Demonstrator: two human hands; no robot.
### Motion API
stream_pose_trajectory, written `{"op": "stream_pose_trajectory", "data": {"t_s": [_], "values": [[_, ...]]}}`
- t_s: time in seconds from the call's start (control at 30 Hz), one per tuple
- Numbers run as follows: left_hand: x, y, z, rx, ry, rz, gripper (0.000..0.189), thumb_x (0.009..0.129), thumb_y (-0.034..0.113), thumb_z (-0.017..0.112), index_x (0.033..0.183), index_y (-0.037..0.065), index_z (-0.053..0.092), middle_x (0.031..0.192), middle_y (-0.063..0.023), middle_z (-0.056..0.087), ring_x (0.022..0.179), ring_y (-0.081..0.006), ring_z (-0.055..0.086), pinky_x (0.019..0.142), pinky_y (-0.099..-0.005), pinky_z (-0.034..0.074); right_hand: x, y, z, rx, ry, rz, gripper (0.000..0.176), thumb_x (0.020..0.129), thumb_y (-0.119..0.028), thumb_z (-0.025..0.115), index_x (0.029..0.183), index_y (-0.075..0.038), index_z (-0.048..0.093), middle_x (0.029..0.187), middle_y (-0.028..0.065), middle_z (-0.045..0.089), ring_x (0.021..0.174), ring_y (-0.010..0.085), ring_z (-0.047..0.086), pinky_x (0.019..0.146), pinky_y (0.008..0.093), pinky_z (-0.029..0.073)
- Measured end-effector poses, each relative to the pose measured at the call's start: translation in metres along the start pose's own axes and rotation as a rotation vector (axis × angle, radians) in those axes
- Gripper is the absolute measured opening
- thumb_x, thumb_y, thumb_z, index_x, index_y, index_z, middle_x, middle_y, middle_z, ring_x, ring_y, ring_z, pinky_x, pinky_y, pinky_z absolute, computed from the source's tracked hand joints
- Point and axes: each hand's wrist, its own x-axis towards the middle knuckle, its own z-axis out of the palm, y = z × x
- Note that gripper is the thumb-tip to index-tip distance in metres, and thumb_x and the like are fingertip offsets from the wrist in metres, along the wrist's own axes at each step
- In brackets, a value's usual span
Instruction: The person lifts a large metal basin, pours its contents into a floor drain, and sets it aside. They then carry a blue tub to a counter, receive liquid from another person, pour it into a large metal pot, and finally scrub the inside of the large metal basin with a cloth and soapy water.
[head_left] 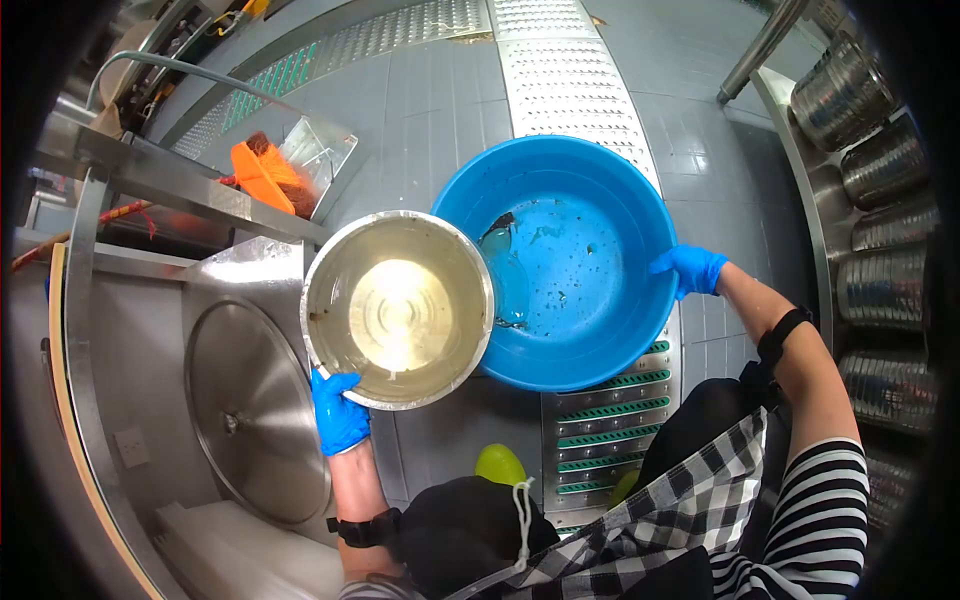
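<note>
Above a grey tiled floor, a person in a checked apron works with both forearms raised and elbows bent. The gloved left hand is closed on the near rim of a steel bowl, fingertips hidden under it. The bowl holds cloudy liquid and overlaps the edge of a blue basin. The right hand clamps the basin's rim, fingers out of sight behind its wall. Farther off, an orange scoop is partly hidden.

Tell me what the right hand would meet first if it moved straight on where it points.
The right hand grips the basin rim; further on, probably the bowl, though depth is unclear.
</note>
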Motion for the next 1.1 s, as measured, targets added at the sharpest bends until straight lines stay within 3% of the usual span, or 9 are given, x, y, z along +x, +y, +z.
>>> {"op": "stream_pose_trajectory", "data": {"t_s": [0.27,0.47,0.7,0.87,1.1], "values": [[-0.003,-0.009,-0.014,-0.026,0.06,-0.001,0.059,0.057,-0.005,0.046,0.115,0.003,0.038,0.107,-0.0123,0.048,0.098,-0.0255,0.047,0.085,-0.0334,0.039,-0.001,0.024,-0.024,0.047,-0.005,0.052,0.029,0.07,-0.024,0.058,0.089,-0.003,0.054,0.065,0.0071,0.056,0.049,0.0148,0.05,0.044,0.0246,0.041],[-0.007,-0.022,-0.023,-0.049,0.099,0.006,0.058,0.056,-0.007,0.047,0.112,0.003,0.04,0.105,-0.0119,0.048,0.097,-0.0255,0.047,0.083,-0.0337,0.04,-0.005,0.036,-0.032,0.124,0.109,0.078,0.03,0.069,-0.023,0.059,0.091,-0.004,0.054,0.066,0.0078,0.057,0.049,0.0153,0.051,0.043,0.0253,0.041],[-0.008,-0.073,-0.059,-0.041,0.134,-0.038,0.055,0.058,-0.003,0.047,0.112,0.003,0.04,0.108,-0.0131,0.047,0.099,-0.0275,0.046,0.087,-0.0366,0.038,-0.006,0.04,-0.034,0.187,0.103,0.116,0.032,0.068,-0.021,0.059,0.094,-0.004,0.053,0.069,0.0089,0.058,0.05,0.0166,0.053,0.043,0.0263,0.042],[-0.009,-0.116,-0.072,-0.207,0.197,-0.125,0.058,0.059,-0.004,0.046,0.116,0.005,0.038,0.111,-0.0125,0.045,0.101,-0.0283,0.045,0.086,-0.0404,0.039,-0.007,0.033,-0.034,0.129,0.107,0.156,0.032,0.067,-0.021,0.059,0.093,-0.004,0.053,0.07,0.0092,0.058,0.052,0.0165,0.054,0.043,0.0261,0.043],[0.007,-0.137,-0.086,-0.286,0.309,-0.038,0.061,0.056,-0.005,0.048,0.116,0.006,0.037,0.109,-0.0125,0.046,0.098,-0.028,0.046,0.083,-0.0392,0.041,0.002,0.028,-0.022,0.131,0.059,0.133,0.031,0.067,-0.022,0.06,0.091,-0.003,0.053,0.07,0.0097,0.057,0.051,0.0169,0.051,0.042,0.0272,0.04]]}}
